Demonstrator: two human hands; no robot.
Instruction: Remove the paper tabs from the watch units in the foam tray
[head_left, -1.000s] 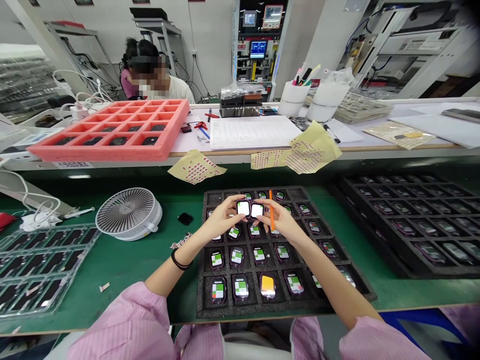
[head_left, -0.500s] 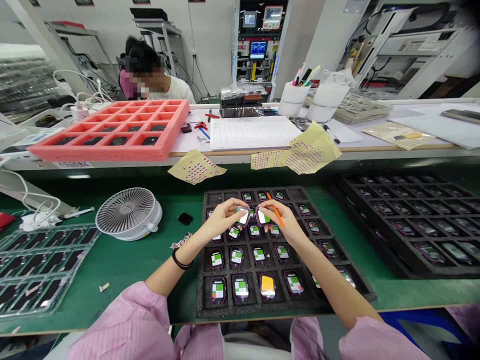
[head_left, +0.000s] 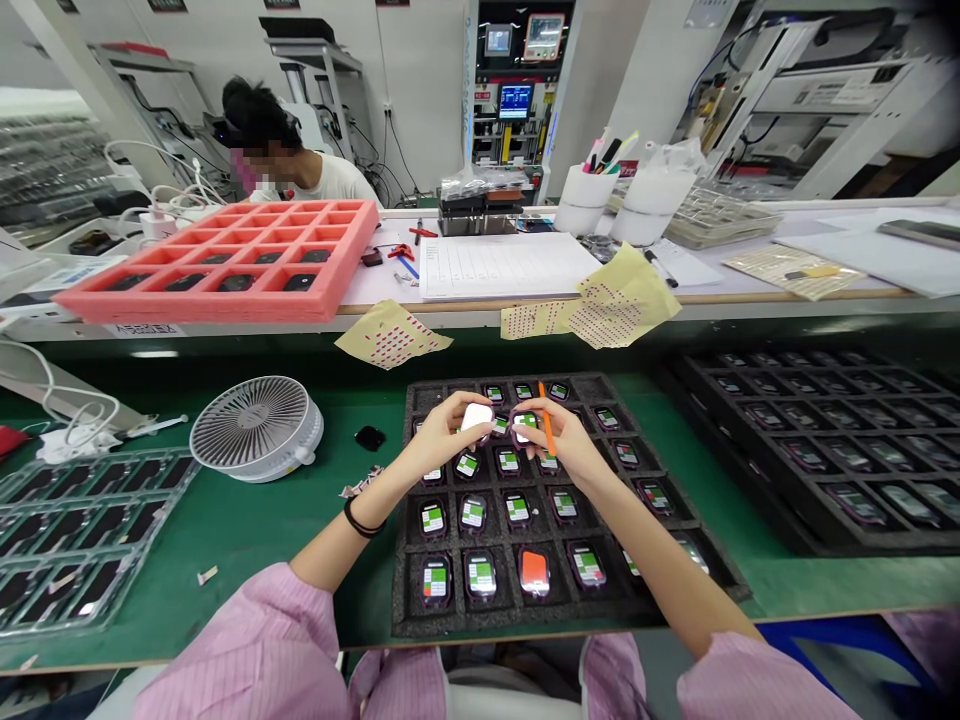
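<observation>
My left hand [head_left: 441,434] is closed on a watch-like device [head_left: 475,418] with a bright white screen, thumb along its lower edge. My right hand [head_left: 567,436] grips a second watch-like device [head_left: 524,427], its screen showing green and white. An orange pen-like stick [head_left: 546,410] also sits between the right hand's fingers, pointing up. Both devices are held side by side above a black foam tray [head_left: 480,624]. In the tray's compartments lie several similar devices, most with green and white screens; one in the front row has an orange-red screen [head_left: 535,573].
A white fan [head_left: 257,428] and a clear tray of dark parts [head_left: 90,530] are to the left. Black foam trays [head_left: 817,450] stand at the right. On the shelf are a pink foam tray [head_left: 225,300], papers [head_left: 510,265] and a pen holder [head_left: 585,200]. A co-worker [head_left: 330,175] sits behind.
The left device's screen has turned from green and white to plain white. The orange stick is more upright. One tray screen went from yellow-orange to orange-red. The co-worker's head moved left.
</observation>
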